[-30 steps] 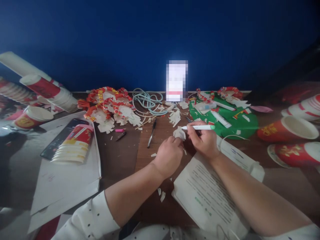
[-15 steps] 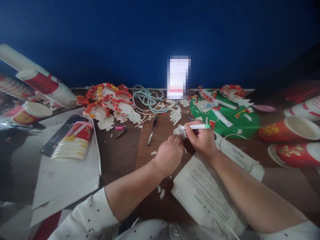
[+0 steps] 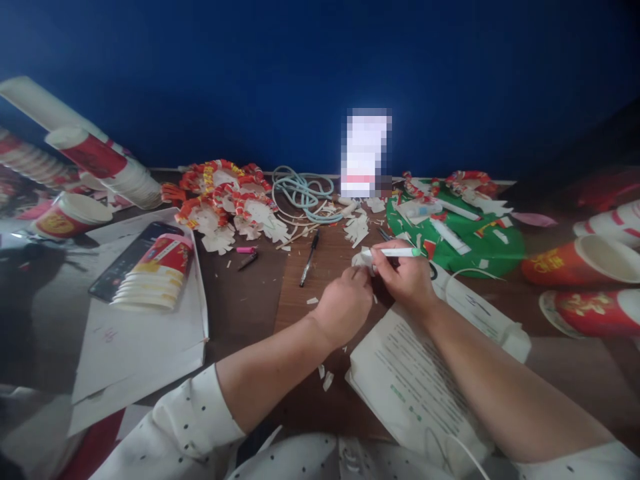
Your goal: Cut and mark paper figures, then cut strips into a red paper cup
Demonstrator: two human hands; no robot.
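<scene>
- Closest to me, two white sleeves (image 3: 195, 413) with dark dots reach in over the bench (image 3: 305, 320).
- Under the right forearm lies a pale packet (image 3: 415, 380) covered in print; little paper scraps (image 3: 327, 381) are scattered to its left.
- The left hand (image 3: 345, 303) has its fingers bunched together, holding a small piece of white paper (image 3: 361, 259) just beyond them. That piece sits between the hands, partly hidden by the fingers.
- The right hand (image 3: 407, 280) grips a white pen (image 3: 397, 253) with a green end, its tip at the paper.
- In the last second the right hand has edged towards the left, so the pen now reaches farther across the piece. I'd take it that the pen's work there is still under way; any mark is too small to make out.
- A clear pen (image 3: 309, 260) with a black top lies untouched, left of the paper.
- To the left, stacked cups (image 3: 153, 277) rest on a dark phone (image 3: 117, 267).
- Farther back come red-and-white paper shapes (image 3: 220, 213), a pale blue cord (image 3: 305, 193) and a littered green sheet (image 3: 493, 257).
- Behind them stand a glowing, blurred screen (image 3: 367, 150) and a blue wall (image 3: 200, 80).
</scene>
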